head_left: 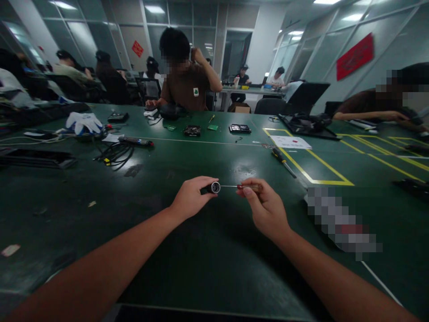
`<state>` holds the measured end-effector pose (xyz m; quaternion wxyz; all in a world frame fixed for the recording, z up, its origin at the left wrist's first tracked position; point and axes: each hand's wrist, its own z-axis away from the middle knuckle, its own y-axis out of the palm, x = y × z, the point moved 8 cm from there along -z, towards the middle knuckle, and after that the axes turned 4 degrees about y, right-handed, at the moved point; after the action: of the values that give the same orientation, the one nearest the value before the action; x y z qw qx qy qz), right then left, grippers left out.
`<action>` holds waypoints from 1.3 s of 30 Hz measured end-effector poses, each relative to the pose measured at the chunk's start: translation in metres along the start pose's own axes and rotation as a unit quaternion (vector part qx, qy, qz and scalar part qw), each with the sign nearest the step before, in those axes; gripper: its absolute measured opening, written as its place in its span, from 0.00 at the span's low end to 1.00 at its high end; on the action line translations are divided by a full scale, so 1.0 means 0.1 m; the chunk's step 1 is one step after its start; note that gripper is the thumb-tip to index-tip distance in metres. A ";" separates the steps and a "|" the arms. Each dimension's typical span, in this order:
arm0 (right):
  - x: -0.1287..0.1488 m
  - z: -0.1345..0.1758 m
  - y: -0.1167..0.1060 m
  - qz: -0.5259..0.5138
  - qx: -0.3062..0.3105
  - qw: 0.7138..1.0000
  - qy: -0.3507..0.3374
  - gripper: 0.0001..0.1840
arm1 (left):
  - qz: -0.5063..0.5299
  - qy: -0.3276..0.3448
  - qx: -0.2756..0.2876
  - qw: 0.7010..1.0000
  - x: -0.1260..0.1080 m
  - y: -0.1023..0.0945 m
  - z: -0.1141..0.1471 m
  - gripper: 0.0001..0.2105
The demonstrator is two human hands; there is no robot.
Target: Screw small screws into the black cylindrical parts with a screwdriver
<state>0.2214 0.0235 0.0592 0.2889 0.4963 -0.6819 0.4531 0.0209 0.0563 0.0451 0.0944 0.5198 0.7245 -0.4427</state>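
My left hand [191, 195] grips a small black cylinder [214, 187] between thumb and fingers, its round silver-rimmed end turned toward me; I cannot make out its exact kind. In my right hand [266, 206] is a screwdriver [251, 187] with a brownish, see-through handle, pinched between thumb and fingers. Its thin metal shaft points left and reaches the cylinder's rim. Whether the tip goes inside or only touches the edge, I cannot tell. Both hands are held above the green table [208, 277], near its middle.
A yellow-black screwdriver [283, 162] lies ahead to the right, beside a paper sheet [291, 142] and yellow tape lines. A blurred-out object [338, 219] sits at right. Black cables [117, 154] and white gloves [83, 123] lie at left. Across the table sits a person [187, 85].
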 end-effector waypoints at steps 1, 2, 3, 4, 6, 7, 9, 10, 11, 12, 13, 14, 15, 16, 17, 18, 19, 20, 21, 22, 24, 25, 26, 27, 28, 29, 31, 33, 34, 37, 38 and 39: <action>0.00 0.00 -0.01 0.007 -0.004 1.000 -0.003 0.13 | 0.000 0.000 0.000 1.000 0.00 0.00 0.00 0.20; 0.00 0.00 -0.02 0.019 -0.006 1.000 -0.006 0.12 | 0.000 0.001 0.000 1.000 0.00 0.00 0.00 0.20; 0.01 0.01 -0.02 0.033 -0.007 0.999 -0.010 0.12 | 0.000 0.002 0.002 1.000 0.00 0.00 0.00 0.20; 0.03 0.01 -0.02 0.048 -0.005 0.999 -0.015 0.11 | -0.001 0.003 0.002 1.000 0.00 -0.01 0.01 0.20; 0.05 0.01 -0.02 0.073 0.007 0.997 -0.023 0.10 | -0.002 0.006 -0.001 1.000 0.01 -0.01 0.01 0.20; 0.07 0.01 -0.01 0.081 0.012 0.996 -0.026 0.09 | -0.003 0.007 -0.002 1.000 0.01 -0.01 0.01 0.20; 0.09 0.02 -0.01 0.086 0.019 0.996 -0.030 0.09 | -0.004 0.009 -0.005 1.000 0.02 -0.01 0.01 0.20; 0.10 0.02 0.00 0.085 0.022 0.996 -0.030 0.09 | -0.004 0.009 -0.006 1.000 0.02 -0.01 0.01 0.20; 0.11 0.03 0.01 0.081 0.025 0.996 -0.031 0.09 | -0.004 0.010 -0.006 1.000 0.01 -0.01 0.01 0.19; 0.11 0.03 0.02 0.076 0.029 0.996 -0.032 0.09 | -0.004 0.010 -0.006 1.000 0.01 -0.01 0.01 0.19; 0.11 0.03 0.02 0.070 0.032 0.996 -0.033 0.09 | -0.005 0.009 -0.007 1.000 0.01 -0.01 0.01 0.19; 0.12 0.04 0.03 0.066 0.034 0.997 -0.034 0.09 | -0.005 0.008 -0.007 1.000 0.01 -0.02 0.00 0.20; 0.12 0.04 0.03 0.063 0.032 0.997 -0.035 0.09 | -0.006 0.007 -0.006 1.000 0.00 -0.02 0.00 0.20; 0.12 0.04 0.03 0.063 0.028 0.997 -0.037 0.09 | -0.006 0.006 -0.005 1.000 0.00 -0.02 0.00 0.20; 0.12 0.05 0.02 0.065 0.023 0.997 -0.039 0.09 | -0.006 0.005 -0.003 1.000 0.00 -0.01 0.00 0.20; 0.12 0.05 0.02 0.068 0.018 0.997 -0.040 0.09 | -0.005 0.005 -0.001 1.000 -0.01 -0.01 0.00 0.20; 0.12 0.05 0.01 0.073 0.015 0.996 -0.042 0.09 | -0.004 0.006 0.000 1.000 -0.01 -0.01 0.00 0.20; 0.12 0.05 0.01 0.078 0.013 0.996 -0.043 0.09 | -0.003 0.007 -0.001 1.000 -0.01 0.00 0.00 0.20; 0.12 0.05 0.01 0.084 0.012 0.995 -0.043 0.10 | -0.002 0.007 -0.003 1.000 -0.01 -0.01 0.01 0.19; 0.11 0.05 0.00 0.090 0.012 0.995 -0.044 0.10 | -0.003 0.007 -0.005 1.000 -0.01 -0.01 0.01 0.19; 0.12 0.05 0.00 0.098 0.011 0.994 -0.045 0.09 | -0.006 0.006 -0.010 1.000 0.00 -0.02 0.01 0.19; 0.12 0.05 0.00 0.100 0.012 0.994 -0.046 0.09 | -0.008 0.006 -0.010 1.000 0.00 -0.02 0.01 0.19; 0.13 0.05 0.00 0.102 0.015 0.994 -0.047 0.09 | -0.009 0.007 -0.009 1.000 0.00 -0.02 0.01 0.20; 0.14 0.05 0.00 0.104 0.020 0.993 -0.049 0.09 | -0.010 0.008 -0.008 1.000 0.00 -0.02 0.01 0.19; 0.15 0.05 0.01 0.106 0.027 0.993 -0.052 0.09 | -0.011 0.010 -0.007 1.000 0.00 -0.02 0.00 0.19; 0.16 0.05 0.02 0.108 0.034 0.992 -0.055 0.08 | -0.013 0.011 -0.005 1.000 0.00 -0.02 0.00 0.20; 0.18 0.05 0.04 0.107 0.042 0.992 -0.059 0.08 | -0.020 0.012 -0.003 1.000 0.00 -0.02 0.00 0.20; 0.20 0.05 0.03 0.101 0.036 0.992 -0.062 0.08 | -0.027 0.012 -0.002 1.000 -0.01 -0.02 0.00 0.20; 0.20 0.05 0.02 0.100 0.030 0.993 -0.063 0.08 | -0.029 0.013 -0.002 0.999 -0.01 -0.02 0.00 0.20; 0.20 0.05 0.00 0.112 0.014 0.991 -0.067 0.09 | -0.031 0.015 -0.002 0.999 -0.02 -0.03 0.00 0.20; 0.21 0.05 0.00 0.118 0.011 0.991 -0.068 0.09 | -0.032 0.016 -0.002 0.999 -0.02 -0.03 0.00 0.20; 0.20 0.05 -0.01 0.123 0.010 0.990 -0.068 0.08 | -0.033 0.017 -0.003 0.999 -0.02 -0.03 0.00 0.20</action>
<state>0.2152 0.0105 0.0746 0.1791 0.4408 -0.7512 0.4575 0.0192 0.0548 0.0477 0.0690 0.5025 0.7440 -0.4350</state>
